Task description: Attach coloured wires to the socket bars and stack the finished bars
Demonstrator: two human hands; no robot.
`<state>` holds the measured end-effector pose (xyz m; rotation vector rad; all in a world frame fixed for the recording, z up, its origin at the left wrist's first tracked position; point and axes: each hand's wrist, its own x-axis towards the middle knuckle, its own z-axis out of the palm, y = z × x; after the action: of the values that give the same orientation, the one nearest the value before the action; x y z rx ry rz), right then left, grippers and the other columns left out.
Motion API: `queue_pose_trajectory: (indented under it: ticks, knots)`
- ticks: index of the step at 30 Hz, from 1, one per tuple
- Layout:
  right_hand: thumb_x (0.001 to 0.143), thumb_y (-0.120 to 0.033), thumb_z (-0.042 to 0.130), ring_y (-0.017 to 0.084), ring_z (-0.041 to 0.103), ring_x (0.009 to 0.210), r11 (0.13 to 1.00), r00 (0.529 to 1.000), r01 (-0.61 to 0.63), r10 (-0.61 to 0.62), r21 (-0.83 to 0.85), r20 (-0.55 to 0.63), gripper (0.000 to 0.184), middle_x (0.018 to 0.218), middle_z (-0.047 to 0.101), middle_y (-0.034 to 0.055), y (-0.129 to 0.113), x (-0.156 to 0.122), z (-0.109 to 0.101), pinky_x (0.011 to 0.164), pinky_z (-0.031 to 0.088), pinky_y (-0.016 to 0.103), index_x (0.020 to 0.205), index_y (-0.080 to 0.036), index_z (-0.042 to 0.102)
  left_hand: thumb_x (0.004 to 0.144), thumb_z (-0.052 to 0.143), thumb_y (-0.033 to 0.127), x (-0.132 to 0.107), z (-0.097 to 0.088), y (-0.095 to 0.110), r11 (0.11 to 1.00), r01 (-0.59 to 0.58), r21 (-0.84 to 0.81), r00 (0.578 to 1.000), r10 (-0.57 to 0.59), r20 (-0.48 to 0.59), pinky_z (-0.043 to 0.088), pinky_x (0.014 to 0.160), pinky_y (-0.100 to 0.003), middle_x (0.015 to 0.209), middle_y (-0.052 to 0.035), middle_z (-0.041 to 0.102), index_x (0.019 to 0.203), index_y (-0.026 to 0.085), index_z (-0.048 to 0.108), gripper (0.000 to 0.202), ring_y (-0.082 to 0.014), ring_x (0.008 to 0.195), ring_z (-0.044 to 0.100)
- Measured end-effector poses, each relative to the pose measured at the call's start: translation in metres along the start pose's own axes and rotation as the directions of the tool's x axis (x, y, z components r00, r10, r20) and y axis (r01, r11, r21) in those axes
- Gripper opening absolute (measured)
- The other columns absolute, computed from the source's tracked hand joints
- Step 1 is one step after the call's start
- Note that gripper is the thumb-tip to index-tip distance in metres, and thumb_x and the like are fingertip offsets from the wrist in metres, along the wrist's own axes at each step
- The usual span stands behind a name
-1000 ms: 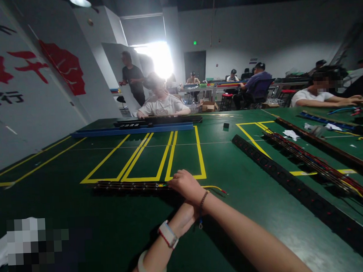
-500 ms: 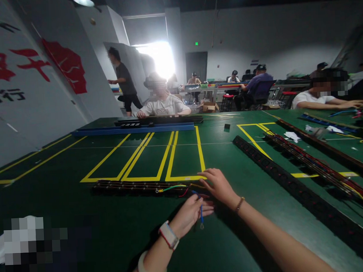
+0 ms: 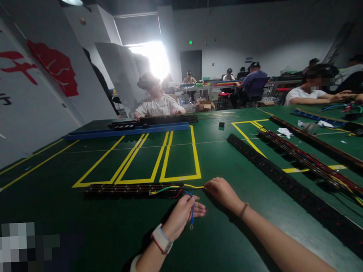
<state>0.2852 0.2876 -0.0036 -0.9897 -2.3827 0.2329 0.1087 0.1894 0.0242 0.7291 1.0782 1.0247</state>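
Observation:
A dark strip with long metal bars [image 3: 120, 190] lies crosswise on the green table in front of me. Several wires come out at its right end. My left hand [image 3: 182, 214] has a blue wire [image 3: 192, 212] with a ring terminal between thumb and fingers, the other fingers stretched out; the terminal hangs below. My right hand [image 3: 222, 191] pinches the end of a yellow wire [image 3: 193, 186] just right of the strip. A yellow-green wire [image 3: 167, 188] with a ring terminal rests over the strip, and a short red wire [image 3: 177, 193] curls beside it.
A long black socket strip [image 3: 279, 180] slants along the right, with a wired strip [image 3: 303, 158] beyond it. Yellow tape outlines [image 3: 197, 159] mark the table. At the far edge, a blue rail [image 3: 127, 131] lies before a seated person [image 3: 160, 105]. Another person [image 3: 306, 94] works at right.
My right hand has gone from spread fingers above the wires to pinching the yellow wire, now drawn out to the right. My left hand keeps the blue wire. The view has shifted slightly right.

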Motion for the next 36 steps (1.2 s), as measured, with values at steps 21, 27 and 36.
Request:
queue_pose_trajectory:
  ticks: [21, 27, 36]
  knots:
    - [0.09, -0.032, 0.054, 0.016, 0.059, 0.076, 0.999, 1.0, 0.001, -0.002, 0.042, 0.023, 0.019, 0.078, 0.067, 0.0033, 0.002, -0.002, -0.004, 0.07, 0.04, 0.028, 0.089, -0.021, 0.068, 0.083, 0.053, 0.037, -0.01, -0.024, 0.021, 0.374, -0.199, 0.906, 0.939, 0.337, 0.067, 0.033, 0.067, -0.03, 0.052, 0.001, 0.045, 0.066, 0.022, 0.056, 0.023, -0.0174, 0.052, 0.048]
    - [0.09, -0.032, 0.053, 0.016, 0.058, 0.076, 0.999, 0.998, -0.004, 0.001, 0.052, 0.056, 0.02, 0.079, 0.067, 0.0038, 0.001, -0.002, -0.006, 0.071, 0.041, 0.028, 0.091, -0.02, 0.068, 0.088, 0.045, 0.044, -0.009, -0.023, 0.019, 0.151, -0.222, 0.963, 0.922, 0.354, 0.157, 0.028, 0.058, -0.027, 0.052, 0.0003, 0.046, 0.067, 0.021, 0.057, 0.033, -0.0151, 0.046, 0.044]
    - [0.09, -0.029, 0.052, 0.016, 0.055, 0.077, 0.999, 0.998, -0.022, 0.019, 0.038, 0.063, 0.018, 0.082, 0.064, 0.004, -0.002, -0.002, -0.008, 0.07, 0.04, 0.028, 0.094, -0.02, 0.067, 0.09, 0.036, 0.048, -0.009, -0.02, 0.019, 0.187, -0.147, 0.971, 0.889, 0.455, 0.047, 0.023, 0.053, -0.026, 0.052, -0.0016, 0.051, 0.062, 0.019, 0.052, 0.043, -0.0137, 0.047, 0.046]
